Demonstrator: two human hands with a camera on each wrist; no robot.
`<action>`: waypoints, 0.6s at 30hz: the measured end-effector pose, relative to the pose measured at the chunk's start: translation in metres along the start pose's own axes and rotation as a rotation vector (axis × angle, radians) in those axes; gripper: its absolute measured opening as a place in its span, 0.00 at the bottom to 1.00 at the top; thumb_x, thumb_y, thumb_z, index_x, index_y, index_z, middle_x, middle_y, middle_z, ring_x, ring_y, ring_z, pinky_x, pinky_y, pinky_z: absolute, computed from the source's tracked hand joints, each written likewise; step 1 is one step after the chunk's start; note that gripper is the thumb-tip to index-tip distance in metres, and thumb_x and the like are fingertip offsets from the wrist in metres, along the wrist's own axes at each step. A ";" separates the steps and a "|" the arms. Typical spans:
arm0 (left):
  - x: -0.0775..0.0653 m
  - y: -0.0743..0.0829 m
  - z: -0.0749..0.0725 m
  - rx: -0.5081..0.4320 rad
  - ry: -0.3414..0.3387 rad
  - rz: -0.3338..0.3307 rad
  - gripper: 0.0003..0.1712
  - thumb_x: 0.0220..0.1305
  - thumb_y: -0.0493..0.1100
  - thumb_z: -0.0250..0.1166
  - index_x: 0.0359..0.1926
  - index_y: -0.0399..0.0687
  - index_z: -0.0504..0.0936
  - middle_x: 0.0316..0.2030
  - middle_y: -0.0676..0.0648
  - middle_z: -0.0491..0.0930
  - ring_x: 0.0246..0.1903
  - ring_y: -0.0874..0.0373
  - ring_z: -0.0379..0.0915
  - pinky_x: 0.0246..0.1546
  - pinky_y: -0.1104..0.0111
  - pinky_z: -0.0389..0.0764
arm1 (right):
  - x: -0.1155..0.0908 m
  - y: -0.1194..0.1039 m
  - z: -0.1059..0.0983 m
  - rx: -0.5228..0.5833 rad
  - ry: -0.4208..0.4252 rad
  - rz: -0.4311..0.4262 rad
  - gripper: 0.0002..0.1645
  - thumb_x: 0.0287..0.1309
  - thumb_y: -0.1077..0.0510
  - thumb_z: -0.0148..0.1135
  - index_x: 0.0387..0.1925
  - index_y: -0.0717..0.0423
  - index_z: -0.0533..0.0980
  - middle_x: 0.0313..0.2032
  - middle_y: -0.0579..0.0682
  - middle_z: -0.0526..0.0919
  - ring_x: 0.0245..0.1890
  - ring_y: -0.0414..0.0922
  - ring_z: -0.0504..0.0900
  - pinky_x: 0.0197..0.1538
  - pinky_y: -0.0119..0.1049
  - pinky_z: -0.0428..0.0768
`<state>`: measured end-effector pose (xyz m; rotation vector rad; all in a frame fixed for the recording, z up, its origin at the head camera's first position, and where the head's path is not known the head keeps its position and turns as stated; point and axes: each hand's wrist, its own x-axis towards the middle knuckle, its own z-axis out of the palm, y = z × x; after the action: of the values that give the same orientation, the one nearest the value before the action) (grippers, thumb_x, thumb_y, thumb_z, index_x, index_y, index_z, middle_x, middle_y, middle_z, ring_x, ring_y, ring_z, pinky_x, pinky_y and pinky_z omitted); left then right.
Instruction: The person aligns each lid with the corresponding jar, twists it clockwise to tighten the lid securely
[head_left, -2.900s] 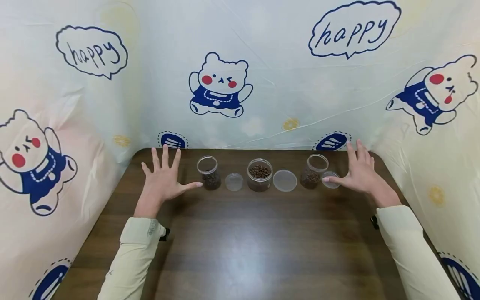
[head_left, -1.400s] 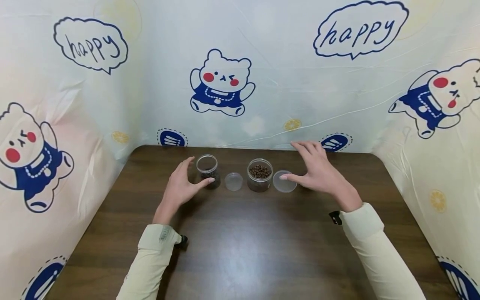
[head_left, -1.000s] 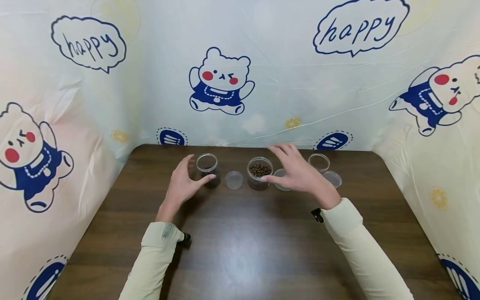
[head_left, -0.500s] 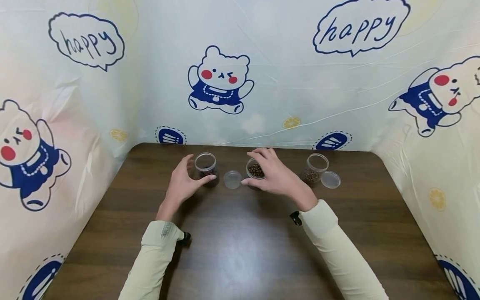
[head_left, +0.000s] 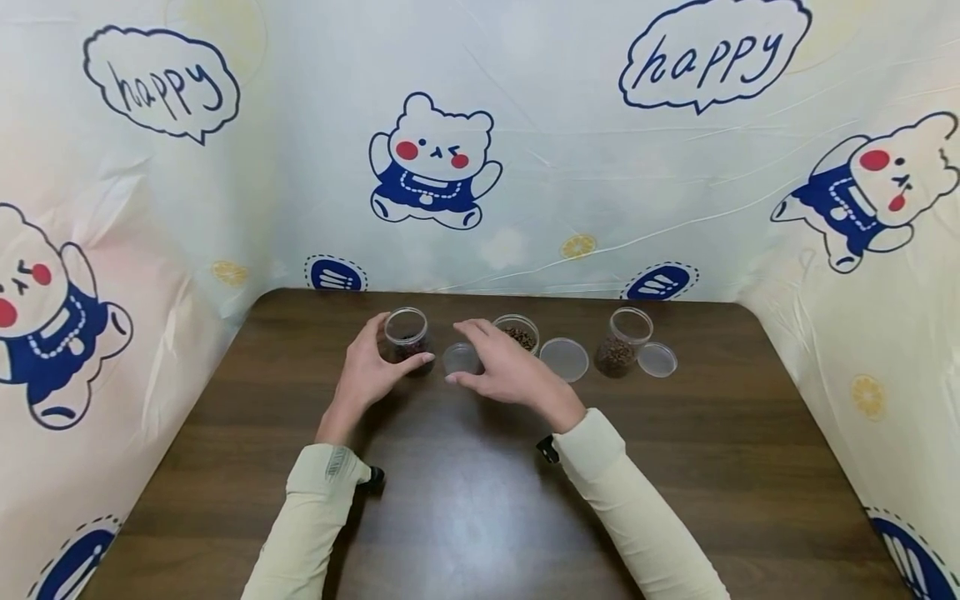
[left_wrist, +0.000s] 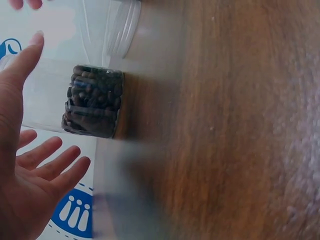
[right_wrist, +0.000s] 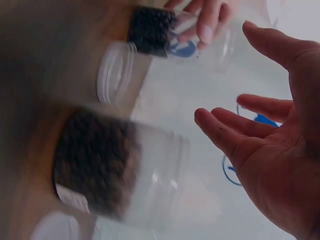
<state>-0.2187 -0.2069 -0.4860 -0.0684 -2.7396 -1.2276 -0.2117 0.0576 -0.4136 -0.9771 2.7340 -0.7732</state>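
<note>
Around the left clear jar my left hand is spread, thumb crossing in front and fingers along its far left side. Dark beans fill the lower part of this jar, which stands upright. In the left wrist view, several fingers extend straight, with a gap between the lower ones and the jar. My right hand is over a small clear lid, partly covering it, with thumb and fingers apart and nothing between them. Behind that hand, a wider jar of brown beans is partly hidden.
A larger translucent lid lies right of the middle jar. Farther right stands another clear jar of brown beans beside a small lid. The row sits near the back edge of the wooden table, before a printed cloth.
My right hand has swept left from beside the right lid, past the right and middle jars, to the left small lid. My left hand came in around the left jar and stayed there.
</note>
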 end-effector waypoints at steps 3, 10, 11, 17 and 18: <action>0.001 -0.001 0.002 -0.036 0.002 0.024 0.59 0.53 0.71 0.78 0.77 0.48 0.64 0.69 0.38 0.75 0.67 0.40 0.74 0.67 0.42 0.76 | 0.006 -0.003 0.010 0.025 -0.029 0.020 0.51 0.69 0.41 0.68 0.81 0.58 0.57 0.78 0.61 0.65 0.77 0.58 0.68 0.76 0.54 0.71; 0.005 -0.003 0.003 -0.046 -0.013 0.034 0.57 0.56 0.69 0.77 0.78 0.48 0.63 0.69 0.38 0.74 0.67 0.40 0.75 0.66 0.42 0.77 | 0.021 -0.003 0.037 -0.034 -0.074 0.080 0.52 0.69 0.40 0.68 0.81 0.61 0.56 0.78 0.64 0.63 0.79 0.60 0.64 0.78 0.54 0.68; 0.005 -0.004 0.003 -0.046 -0.016 0.031 0.58 0.56 0.69 0.77 0.78 0.48 0.62 0.69 0.38 0.74 0.67 0.41 0.75 0.66 0.42 0.77 | 0.023 -0.003 0.039 -0.045 -0.076 0.086 0.52 0.69 0.41 0.68 0.81 0.62 0.56 0.78 0.64 0.63 0.79 0.61 0.63 0.78 0.54 0.67; 0.006 -0.006 0.006 -0.072 -0.013 0.029 0.57 0.56 0.66 0.79 0.77 0.49 0.63 0.67 0.38 0.75 0.62 0.42 0.78 0.62 0.45 0.80 | 0.031 0.002 0.054 -0.052 -0.084 0.147 0.52 0.70 0.40 0.67 0.82 0.60 0.54 0.79 0.64 0.61 0.82 0.61 0.57 0.80 0.54 0.64; 0.005 -0.006 0.007 -0.072 -0.013 0.026 0.56 0.56 0.65 0.79 0.77 0.49 0.63 0.67 0.38 0.76 0.61 0.42 0.79 0.62 0.45 0.80 | 0.033 0.003 0.056 -0.049 -0.086 0.156 0.53 0.71 0.40 0.66 0.82 0.60 0.53 0.79 0.64 0.60 0.82 0.61 0.56 0.80 0.54 0.64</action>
<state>-0.2255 -0.2057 -0.4947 -0.1196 -2.6963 -1.3234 -0.2223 0.0153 -0.4621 -0.7751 2.7262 -0.6269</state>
